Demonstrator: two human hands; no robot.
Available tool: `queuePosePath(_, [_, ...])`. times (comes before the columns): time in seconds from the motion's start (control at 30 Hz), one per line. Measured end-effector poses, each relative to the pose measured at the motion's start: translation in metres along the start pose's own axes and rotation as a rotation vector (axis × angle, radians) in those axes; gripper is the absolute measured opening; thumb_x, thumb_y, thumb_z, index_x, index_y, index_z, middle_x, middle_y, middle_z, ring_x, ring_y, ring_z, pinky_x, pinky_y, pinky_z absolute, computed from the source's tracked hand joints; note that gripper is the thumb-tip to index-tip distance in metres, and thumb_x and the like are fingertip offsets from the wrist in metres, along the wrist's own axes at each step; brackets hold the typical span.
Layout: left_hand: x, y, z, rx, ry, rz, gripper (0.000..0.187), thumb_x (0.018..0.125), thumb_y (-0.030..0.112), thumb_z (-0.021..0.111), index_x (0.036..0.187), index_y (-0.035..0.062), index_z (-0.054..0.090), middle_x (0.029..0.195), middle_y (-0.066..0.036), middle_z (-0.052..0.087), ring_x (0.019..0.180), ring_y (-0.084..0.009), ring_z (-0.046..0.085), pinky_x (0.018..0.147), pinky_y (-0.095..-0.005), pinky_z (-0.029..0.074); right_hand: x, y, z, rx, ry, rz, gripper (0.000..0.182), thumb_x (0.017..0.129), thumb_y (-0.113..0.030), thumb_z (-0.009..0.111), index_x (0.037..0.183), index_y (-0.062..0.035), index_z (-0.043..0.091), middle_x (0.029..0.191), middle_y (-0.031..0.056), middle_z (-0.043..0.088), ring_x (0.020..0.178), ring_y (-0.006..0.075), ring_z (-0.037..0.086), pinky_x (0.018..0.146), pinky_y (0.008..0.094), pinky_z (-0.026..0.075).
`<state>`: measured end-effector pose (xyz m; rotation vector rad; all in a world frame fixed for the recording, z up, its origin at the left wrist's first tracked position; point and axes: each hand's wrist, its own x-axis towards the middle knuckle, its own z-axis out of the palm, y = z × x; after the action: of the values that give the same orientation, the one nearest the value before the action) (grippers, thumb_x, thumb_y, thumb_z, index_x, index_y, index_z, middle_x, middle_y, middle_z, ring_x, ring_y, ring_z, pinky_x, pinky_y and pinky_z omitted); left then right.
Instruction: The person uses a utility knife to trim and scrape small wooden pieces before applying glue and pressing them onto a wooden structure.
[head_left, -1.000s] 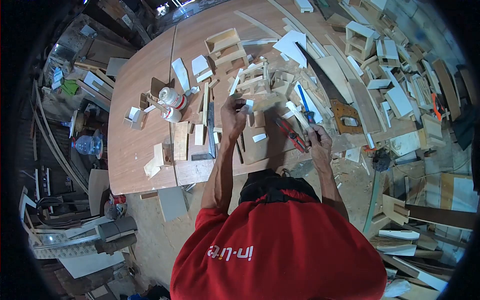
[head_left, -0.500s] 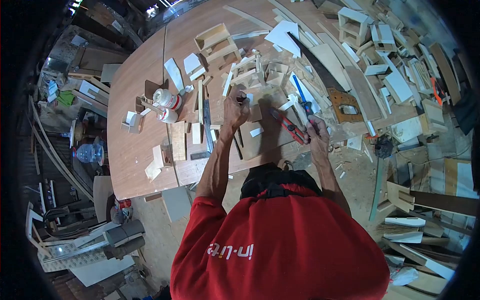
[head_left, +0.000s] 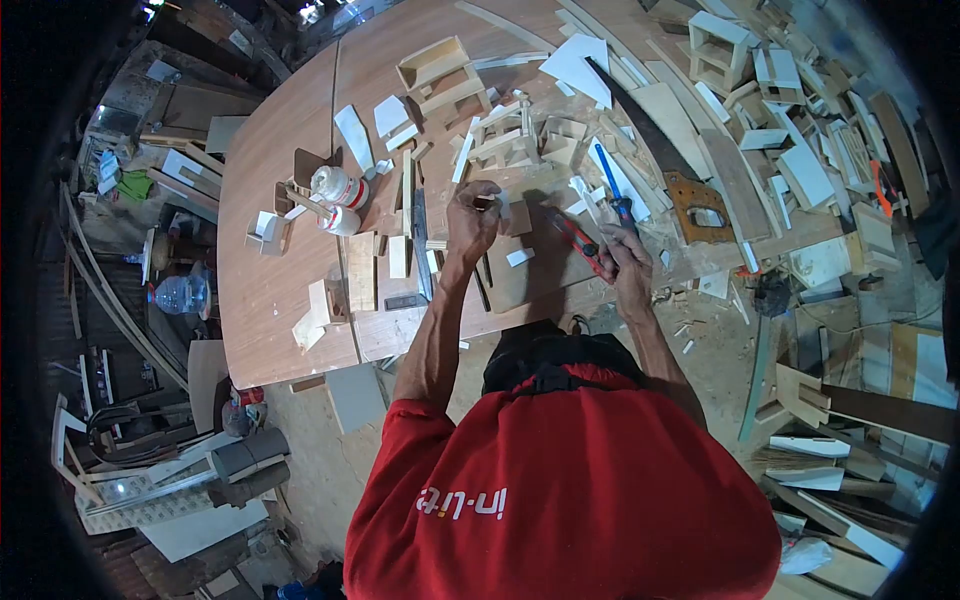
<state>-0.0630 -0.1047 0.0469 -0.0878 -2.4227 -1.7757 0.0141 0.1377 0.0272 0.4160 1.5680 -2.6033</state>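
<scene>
My left hand (head_left: 474, 222) is raised over the table's near middle, its fingers curled together in a pinch; whatever small piece they hold is mostly hidden. To the right, my right hand (head_left: 629, 262) has its fingers closed at the near end of a red utility knife (head_left: 577, 243), which looks slightly blurred. Just beyond that hand lies a pale strip (head_left: 590, 206). A blue-handled tool (head_left: 612, 182) rests beside it. Between my hands are a small white block (head_left: 520, 257) and a brown board piece (head_left: 515, 218).
A handsaw (head_left: 697, 207) lies at the right among wood offcuts. White jars (head_left: 340, 187) stand on the left of the table (head_left: 275, 330). Small wooden frames (head_left: 502, 135) and an open wooden box (head_left: 435, 65) sit farther back. A metal rule-like bar (head_left: 420, 245) lies left of my left hand.
My right hand has shifted left toward the red knife, and the knife and pale strip have moved slightly. My left hand stays pinched in nearly the same place. The view has shifted a little.
</scene>
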Motion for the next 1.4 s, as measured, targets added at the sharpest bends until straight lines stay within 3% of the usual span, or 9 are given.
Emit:
queuePosePath(0.17, [-0.009,0.016,0.008,-0.071,0.103,-0.194,0.022,0.075,0.002,0.062,0.097,-0.0027,0.059,0.093,-0.013,0.056,0.068,-0.0173,0.062,0.053,-0.0284,0.048,0.012,0.003,0.014,-0.226,-0.183,-0.159,0.020,0.091,-0.007,0.048,0.104,-0.0048,0.063,0.072,-0.0028,0.049,0.055,0.0010,0.041,0.048,0.0178,0.034])
queuePosePath(0.23, [-0.011,0.013,0.013,-0.033,0.136,-0.224,0.025,0.074,0.004,0.064,0.098,-0.0023,0.060,0.093,-0.014,0.056,0.068,-0.0173,0.061,0.054,-0.0283,0.048,0.019,0.007,0.029,-0.337,-0.139,-0.199,0.020,0.087,-0.007,0.052,0.104,-0.0051,0.063,0.073,-0.0028,0.049,0.056,0.0029,0.041,0.049,0.0195,0.035])
queuePosePath(0.33, [-0.012,-0.008,0.023,0.001,0.179,-0.274,0.031,0.073,0.009,0.068,0.101,-0.0022,0.060,0.094,-0.016,0.058,0.074,-0.0206,0.061,0.062,-0.0313,0.049,0.023,0.007,0.051,-0.620,-0.137,-0.485,0.027,0.074,-0.009,0.069,0.099,-0.0038,0.063,0.074,0.0044,0.055,0.066,0.0155,0.050,0.060,0.0309,0.042])
queuePosePath(0.43, [-0.014,-0.008,0.036,0.121,0.296,-0.213,0.038,0.072,0.013,0.071,0.103,-0.0035,0.058,0.096,-0.019,0.057,0.081,-0.0269,0.061,0.071,-0.0359,0.049,0.026,0.008,0.068,-0.759,-0.146,-0.663,0.026,0.073,-0.007,0.070,0.097,-0.0050,0.063,0.078,0.0085,0.056,0.066,0.0215,0.053,0.062,0.0347,0.044])
queuePosePath(0.53, [-0.019,0.017,0.042,0.239,0.403,-0.218,0.052,0.069,0.014,0.074,0.110,-0.0056,0.049,0.099,-0.023,0.056,0.086,-0.0345,0.059,0.075,-0.0406,0.048,0.032,0.018,0.076,-0.797,-0.108,-0.677,0.024,0.072,-0.008,0.071,0.095,-0.0056,0.064,0.081,0.0099,0.057,0.070,0.0283,0.057,0.061,0.0386,0.046])
queuePosePath(0.83, [-0.015,0.020,0.043,0.238,0.442,-0.201,0.068,0.071,0.015,0.074,0.123,-0.0048,0.035,0.101,-0.021,0.054,0.090,-0.0296,0.060,0.073,-0.0369,0.049,0.044,0.030,0.080,-0.904,-0.091,-0.694,0.019,0.079,-0.004,0.063,0.098,-0.0050,0.066,0.086,0.0156,0.056,0.077,0.0344,0.059,0.066,0.0410,0.048])
queuePosePath(0.97, [-0.023,0.015,0.027,0.150,0.419,-0.143,0.058,0.073,0.011,0.069,0.120,-0.0056,0.040,0.100,-0.021,0.054,0.087,-0.0313,0.058,0.077,-0.0404,0.048,0.066,0.045,0.076,-0.852,-0.016,-0.662,0.018,0.081,-0.006,0.059,0.097,-0.0027,0.066,0.086,0.0182,0.057,0.081,0.0364,0.057,0.071,0.0418,0.046])
queuePosePath(1.07, [-0.027,-0.020,0.010,0.198,0.260,-0.128,0.045,0.079,0.016,0.065,0.116,-0.0058,0.052,0.108,-0.022,0.060,0.097,-0.0284,0.059,0.084,-0.0345,0.048,0.080,0.052,0.073,-0.899,-0.027,-0.634,0.018,0.081,-0.009,0.058,0.096,-0.0030,0.066,0.089,0.0189,0.058,0.084,0.0370,0.056,0.074,0.0427,0.046])
queuePosePath(1.4, [-0.020,-0.048,0.005,-0.019,0.013,-0.138,0.046,0.085,0.010,0.057,0.125,-0.0094,0.047,0.115,-0.019,0.061,0.101,-0.0201,0.058,0.086,-0.0306,0.046,0.090,0.048,0.073,-0.983,-0.129,-0.659,0.020,0.079,-0.006,0.061,0.098,-0.0087,0.066,0.083,0.0180,0.054,0.076,0.0365,0.056,0.064,0.0430,0.046])
